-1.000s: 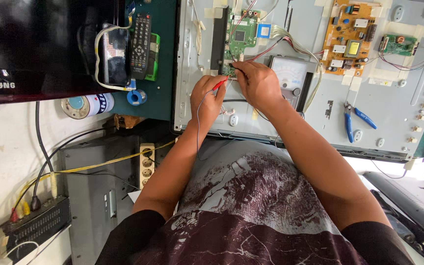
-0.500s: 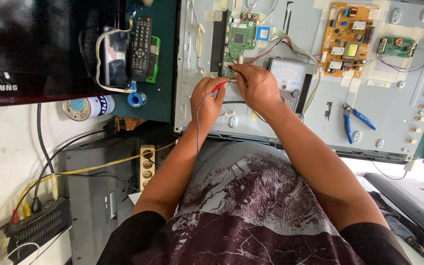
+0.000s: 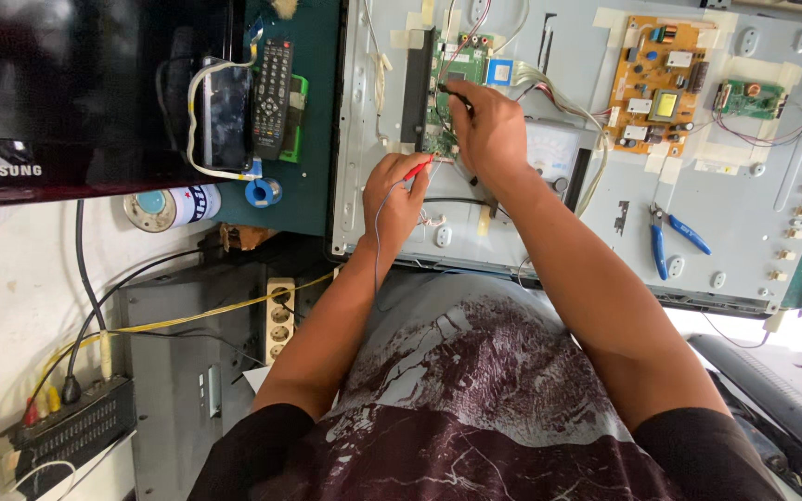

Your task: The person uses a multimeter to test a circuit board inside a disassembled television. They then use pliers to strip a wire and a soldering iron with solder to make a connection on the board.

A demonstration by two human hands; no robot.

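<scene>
At far left, a dark screen [image 3: 67, 83] lying flat, with a black box [image 3: 58, 436] trailing cables below it. Further right, on the green mat, a phone [image 3: 226, 116] wrapped in a white cord, a black remote control [image 3: 273, 85] and a blue tape roll [image 3: 262, 192], all lying untouched; lower down, a white power strip [image 3: 280, 320] with a yellow lead. Then the grey metal back panel [image 3: 754, 204] of a flat set, cover already off and boards bared, so seemingly past the opening-up and into the testing. Left hand [image 3: 396, 195] low on the panel, fingers pinched round a red probe [image 3: 417, 169], tip pointing at the lower edge of the green circuit board [image 3: 452, 83]; touching or just short, impossible to tell. Right hand [image 3: 489, 130] just above and right of it, fingers closed on a black probe [image 3: 447, 90], tip on the middle of the same board. Behind that wrist, a white-faced meter [image 3: 554, 153], needle hidden. Further right, a tan circuit board [image 3: 656, 83] and a small green board [image 3: 752, 97], wired in and not under the probes. Blue-handled pliers [image 3: 670, 241] lying loose on the panel, well apart from both hands. No cover back in place.
</scene>
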